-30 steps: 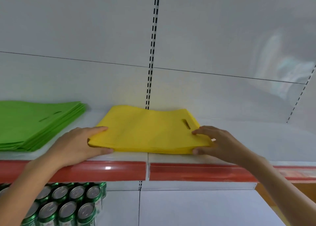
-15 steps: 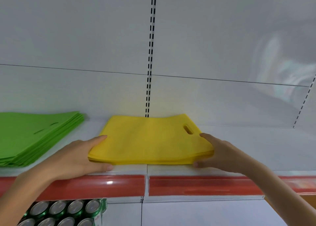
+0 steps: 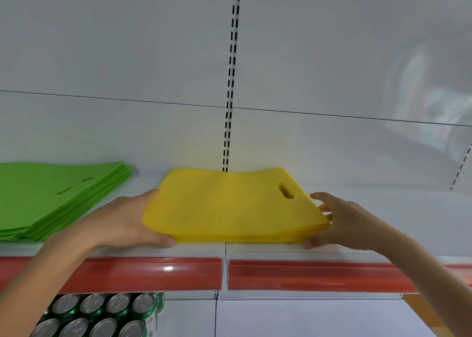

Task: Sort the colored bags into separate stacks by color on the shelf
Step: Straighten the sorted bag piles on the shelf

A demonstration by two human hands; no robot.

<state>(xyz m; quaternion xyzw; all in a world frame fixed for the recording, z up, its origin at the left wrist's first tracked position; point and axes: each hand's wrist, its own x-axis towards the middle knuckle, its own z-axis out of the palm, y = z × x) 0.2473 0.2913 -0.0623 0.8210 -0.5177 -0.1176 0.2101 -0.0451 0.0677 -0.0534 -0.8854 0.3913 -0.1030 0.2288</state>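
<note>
A stack of yellow bags [image 3: 229, 209] with a cut-out handle lies flat on the white shelf [image 3: 383, 221], in the middle. Further left on the same shelf lies a stack of green bags [image 3: 51, 196]. My left hand [image 3: 122, 221] presses against the yellow stack's left edge, with its thumb along the shelf at the front corner. At the stack's right edge is my right hand [image 3: 342, 221]; its fingers are spread and touch the edge, and its thumb lies low at the front corner.
A red price strip [image 3: 306, 275] runs along the shelf's front edge. On the level below, at the lower left, stand several green drink cans [image 3: 102, 313]. A slotted upright [image 3: 229, 94] runs up the white back panel behind the yellow stack.
My right hand has come off the top of the yellow stack and gone to its right edge, fingers spread. The left hand stays at the left edge. The view has tilted up slightly.
</note>
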